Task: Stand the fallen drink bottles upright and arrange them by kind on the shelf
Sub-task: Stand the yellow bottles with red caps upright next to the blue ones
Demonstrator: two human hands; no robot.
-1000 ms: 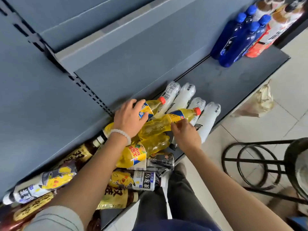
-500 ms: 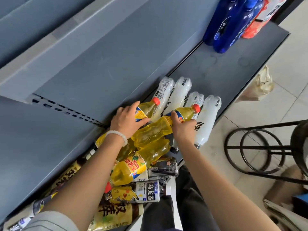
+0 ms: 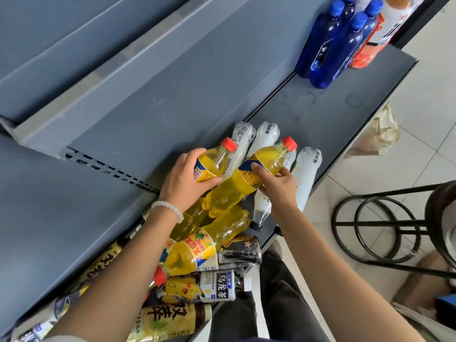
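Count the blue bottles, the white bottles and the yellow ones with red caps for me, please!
blue bottles: 4
white bottles: 4
yellow bottles with red caps: 3
Total: 11

Yellow bottles (image 3: 232,191) w/ red caps; blue bottles (image 3: 328,50); prob. grey shelf (image 3: 320,112).

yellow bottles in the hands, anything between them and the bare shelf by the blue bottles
Yes. The white bottles lie fallen just beyond the left hand and right hand, each gripping a yellow bottle. Past them, the shelf is bare up to the standing blue bottles.
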